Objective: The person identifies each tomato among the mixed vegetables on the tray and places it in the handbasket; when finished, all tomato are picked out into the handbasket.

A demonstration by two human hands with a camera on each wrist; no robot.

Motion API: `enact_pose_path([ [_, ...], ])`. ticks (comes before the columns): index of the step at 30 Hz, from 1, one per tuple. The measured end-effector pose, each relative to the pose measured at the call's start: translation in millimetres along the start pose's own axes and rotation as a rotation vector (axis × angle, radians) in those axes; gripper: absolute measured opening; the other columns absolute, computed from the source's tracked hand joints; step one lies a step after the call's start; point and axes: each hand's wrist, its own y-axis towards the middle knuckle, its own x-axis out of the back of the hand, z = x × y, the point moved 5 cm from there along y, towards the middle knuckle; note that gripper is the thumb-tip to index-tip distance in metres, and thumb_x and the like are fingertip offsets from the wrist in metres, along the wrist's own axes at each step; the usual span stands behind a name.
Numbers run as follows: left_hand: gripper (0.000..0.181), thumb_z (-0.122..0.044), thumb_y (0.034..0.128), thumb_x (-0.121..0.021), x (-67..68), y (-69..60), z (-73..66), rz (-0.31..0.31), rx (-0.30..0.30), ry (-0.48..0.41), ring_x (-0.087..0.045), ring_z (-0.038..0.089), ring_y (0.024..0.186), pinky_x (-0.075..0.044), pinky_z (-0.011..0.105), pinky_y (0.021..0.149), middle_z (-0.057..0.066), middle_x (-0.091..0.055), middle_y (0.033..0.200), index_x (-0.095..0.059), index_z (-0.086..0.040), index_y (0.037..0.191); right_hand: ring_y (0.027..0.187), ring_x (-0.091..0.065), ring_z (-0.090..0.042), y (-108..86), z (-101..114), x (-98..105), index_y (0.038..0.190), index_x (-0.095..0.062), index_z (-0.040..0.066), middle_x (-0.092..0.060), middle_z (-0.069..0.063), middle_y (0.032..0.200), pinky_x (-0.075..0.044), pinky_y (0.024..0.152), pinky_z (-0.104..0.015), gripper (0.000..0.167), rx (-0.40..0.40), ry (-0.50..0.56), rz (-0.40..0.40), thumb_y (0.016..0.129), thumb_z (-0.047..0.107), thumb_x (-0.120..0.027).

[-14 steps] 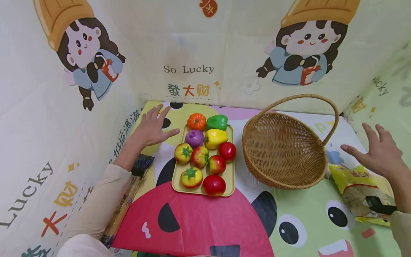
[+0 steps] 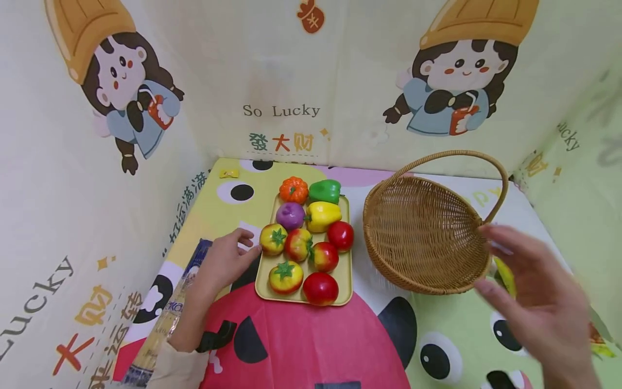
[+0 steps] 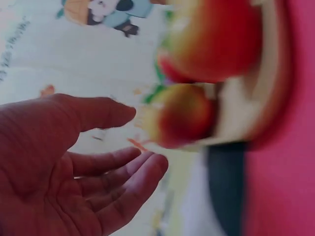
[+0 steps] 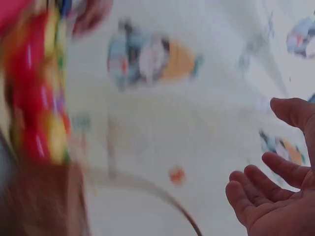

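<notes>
Yellow-and-red, round, plastic-looking fruit sits at the nine-o'clock edge of the cream rectangular tray. We judge it the reaching step: left hand just beside, loosely bent fingers parted from thumb. Right hand, fingers spread, is at four o'clock of the brown wicker basket. Next, we think, calls for pinching.

Worktop: printed cover, red, green, yellow, white | Behind worktop: pale sheet wall, "So Lucky" lettering, cartoon figure | Left of worktop: matching printed wall | Right of worktop: greenish-pale wall | Light over worktop: soft, even
</notes>
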Motion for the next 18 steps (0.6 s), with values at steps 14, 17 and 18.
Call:
enact_pose_path([
  [14,0.023,-0.021,0.0896,-0.069,-47.5,-3.5,33.6,-0.081,-0.002,-0.092,-0.066,0.016,0.078,-0.052,0.039,0.074,0.001,-0.070,0.085,-0.075,-0.005,0.105,0.120,-0.056,-0.022,-74.6,-132,-141,0.141,-0.053,0.019,-0.053,0.007,0.137,-0.048,0.095,-0.044,0.078,-0.562,-0.424,0.309,0.073,0.037,-0.088],
  [17,0.019,-0.018,0.0887,-0.068,-48.3,-4.8,37.1,-0.104,-0.003,-0.097,-0.063,0.016,0.076,-0.051,0.037,0.071,0.000,-0.069,0.083,-0.076,-0.007,0.103,0.118,-0.058,-0.022,-81.9,-154,-144,0.140,-0.054,0.013,-0.056,0.000,0.135,-0.050,0.092,-0.044,0.081,-0.606,-0.425,0.258,0.071,0.037,-0.089],
  [18,0.019,-0.018,0.0881,-0.069,-49.2,-6.2,38.9,-0.103,0.003,-0.097,-0.063,0.015,0.076,-0.051,0.037,0.071,0.000,-0.069,0.083,-0.076,-0.007,0.102,0.117,-0.059,-0.022,-85.1,-160,-145,0.139,-0.055,0.012,-0.057,-0.002,0.134,-0.051,0.091,-0.042,0.080,-0.623,-0.415,0.242,0.071,0.038,-0.089],
])
